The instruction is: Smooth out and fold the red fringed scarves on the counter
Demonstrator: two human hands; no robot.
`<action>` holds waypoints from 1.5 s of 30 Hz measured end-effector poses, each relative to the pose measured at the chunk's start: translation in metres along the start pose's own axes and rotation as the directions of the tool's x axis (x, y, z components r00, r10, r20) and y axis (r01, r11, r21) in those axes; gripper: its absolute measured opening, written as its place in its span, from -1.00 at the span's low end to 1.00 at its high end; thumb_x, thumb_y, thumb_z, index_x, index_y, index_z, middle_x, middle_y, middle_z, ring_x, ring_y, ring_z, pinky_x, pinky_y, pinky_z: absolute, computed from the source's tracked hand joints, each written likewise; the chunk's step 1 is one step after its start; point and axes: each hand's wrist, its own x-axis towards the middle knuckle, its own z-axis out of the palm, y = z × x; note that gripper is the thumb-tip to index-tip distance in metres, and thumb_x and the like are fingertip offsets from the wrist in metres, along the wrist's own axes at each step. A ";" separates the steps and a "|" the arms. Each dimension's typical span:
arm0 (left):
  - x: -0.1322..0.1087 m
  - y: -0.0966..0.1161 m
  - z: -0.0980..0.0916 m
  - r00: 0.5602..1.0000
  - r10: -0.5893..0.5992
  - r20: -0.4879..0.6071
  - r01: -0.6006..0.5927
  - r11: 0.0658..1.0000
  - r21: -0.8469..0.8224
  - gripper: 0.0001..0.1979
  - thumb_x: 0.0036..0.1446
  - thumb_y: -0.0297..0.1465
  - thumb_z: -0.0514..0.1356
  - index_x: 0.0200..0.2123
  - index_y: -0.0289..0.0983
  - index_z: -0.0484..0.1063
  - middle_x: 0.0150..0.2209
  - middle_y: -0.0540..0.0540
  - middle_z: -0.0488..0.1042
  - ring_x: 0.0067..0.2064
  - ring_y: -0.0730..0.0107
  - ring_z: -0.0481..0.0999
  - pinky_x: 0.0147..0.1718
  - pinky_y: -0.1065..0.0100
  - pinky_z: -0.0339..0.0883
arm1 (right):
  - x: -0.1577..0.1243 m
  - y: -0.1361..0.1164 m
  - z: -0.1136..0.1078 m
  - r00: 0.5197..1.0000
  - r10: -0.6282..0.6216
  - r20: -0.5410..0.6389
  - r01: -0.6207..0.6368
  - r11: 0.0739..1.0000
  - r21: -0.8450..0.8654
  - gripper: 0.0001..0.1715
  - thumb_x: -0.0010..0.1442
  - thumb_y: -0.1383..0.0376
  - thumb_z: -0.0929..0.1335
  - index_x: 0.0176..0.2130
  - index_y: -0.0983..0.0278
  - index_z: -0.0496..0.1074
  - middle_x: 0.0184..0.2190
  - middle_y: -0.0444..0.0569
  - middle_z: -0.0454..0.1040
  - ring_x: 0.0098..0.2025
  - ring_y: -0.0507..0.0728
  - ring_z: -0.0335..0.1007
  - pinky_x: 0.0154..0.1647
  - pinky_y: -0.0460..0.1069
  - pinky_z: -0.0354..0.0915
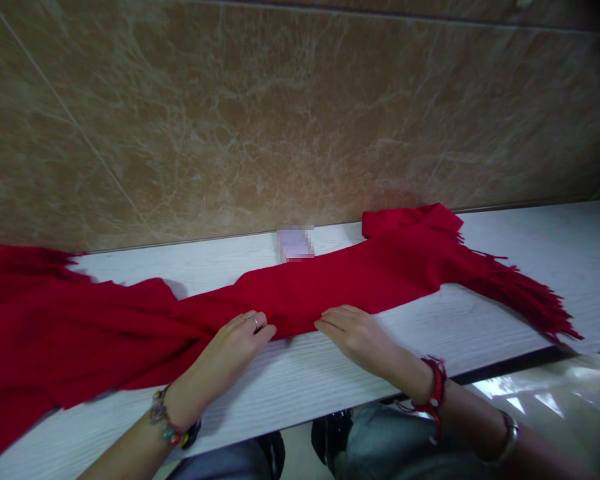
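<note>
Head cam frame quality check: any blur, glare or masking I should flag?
Head view: red scarf smears with motion blur at its left end, left hand and right hand fairly sharp; a pixelated patch sits on the white table; glare on the glossy floor; top right corner darkens.

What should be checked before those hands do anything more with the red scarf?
1. Right hand placed on the red scarf: ok, it lies flat with fingertips on the near edge.
2. Left hand gripping the scarf: cannot tell, the fingers curl at the near edge.
3. Scarf lying smooth: not ok, it is bunched at the left and folded over at the right end by the wall.
4. Fringe fully on the white table: cannot tell, its tips reach the front edge.
5. Left end of the scarf: cannot tell, it runs out of the picture.
6. Blurred patch behind the scarf: cannot tell what it is.
</note>
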 end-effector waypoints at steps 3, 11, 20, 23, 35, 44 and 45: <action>-0.001 0.000 -0.004 0.999 0.048 0.017 -0.048 0.999 0.015 -0.76 0.06 -0.65 -0.01 -0.30 -0.27 0.35 -0.35 -0.08 0.33 -0.29 0.34 0.32 -0.29 0.32 0.29 | -0.001 0.001 -0.001 1.000 0.017 0.007 -0.017 1.000 -0.002 -0.78 0.18 0.48 0.21 -0.27 0.35 0.42 -0.34 0.04 0.46 -0.32 0.07 0.36 -0.28 -0.01 0.28; -0.003 -0.005 -0.015 0.986 0.110 0.128 -0.107 0.994 -0.033 -0.81 0.11 -0.59 -0.01 -0.39 -0.26 0.35 -0.40 -0.04 0.31 -0.36 0.42 0.28 -0.40 0.42 0.22 | -0.002 0.001 0.001 1.000 -0.014 0.014 0.013 1.000 0.023 -0.80 0.16 0.48 0.22 -0.29 0.36 0.41 -0.34 0.05 0.44 -0.28 0.09 0.33 -0.26 0.01 0.28; -0.003 -0.003 -0.005 0.996 0.024 0.091 -0.020 0.999 -0.048 -0.86 0.16 -0.48 -0.01 -0.36 -0.27 0.34 -0.37 -0.04 0.31 -0.37 0.45 0.32 -0.44 0.45 0.22 | 0.017 -0.024 -0.001 0.999 -0.001 -0.035 0.003 0.997 0.071 -0.83 0.16 0.42 0.24 -0.24 0.36 0.38 -0.31 0.03 0.44 -0.26 0.11 0.32 -0.24 0.01 0.23; -0.002 -0.002 -0.007 0.998 -0.002 0.068 0.005 0.999 -0.051 -0.81 0.19 -0.43 -0.04 -0.39 -0.28 0.34 -0.40 -0.04 0.33 -0.41 0.48 0.33 -0.47 0.47 0.20 | 0.027 -0.036 0.002 0.999 0.005 -0.041 -0.002 0.997 0.082 -0.86 0.17 0.39 0.24 -0.28 0.35 0.38 -0.38 0.01 0.43 -0.30 0.10 0.32 -0.28 0.00 0.21; -0.001 -0.001 -0.012 0.995 0.057 0.083 -0.055 0.998 -0.032 -0.86 0.15 -0.49 0.00 -0.39 -0.27 0.34 -0.40 -0.05 0.38 -0.38 0.41 0.36 -0.43 0.41 0.23 | 0.029 -0.041 0.012 0.999 0.051 0.008 -0.051 0.998 0.028 -0.93 0.09 0.46 0.29 -0.41 0.33 0.36 -0.47 -0.08 0.38 -0.40 0.10 0.25 -0.39 0.00 0.14; -0.008 -0.009 -0.012 0.987 0.153 0.053 -0.156 0.986 0.057 -0.84 0.14 -0.53 0.01 -0.28 -0.28 0.36 -0.42 -0.05 0.40 -0.39 0.39 0.39 -0.40 0.37 0.25 | 0.029 -0.042 0.015 0.994 0.074 -0.081 -0.071 0.997 0.037 -0.91 0.11 0.45 0.28 -0.31 0.33 0.36 -0.41 -0.04 0.40 -0.37 0.10 0.26 -0.36 -0.01 0.16; -0.008 -0.009 -0.011 0.986 0.158 0.048 -0.161 0.985 0.065 -0.84 0.14 -0.53 0.01 -0.28 -0.27 0.36 -0.42 -0.05 0.41 -0.39 0.39 0.39 -0.40 0.36 0.25 | 0.029 -0.041 0.014 0.994 0.079 -0.073 -0.076 0.996 0.036 -0.92 0.11 0.46 0.28 -0.35 0.33 0.36 -0.43 -0.05 0.39 -0.39 0.10 0.25 -0.36 -0.01 0.16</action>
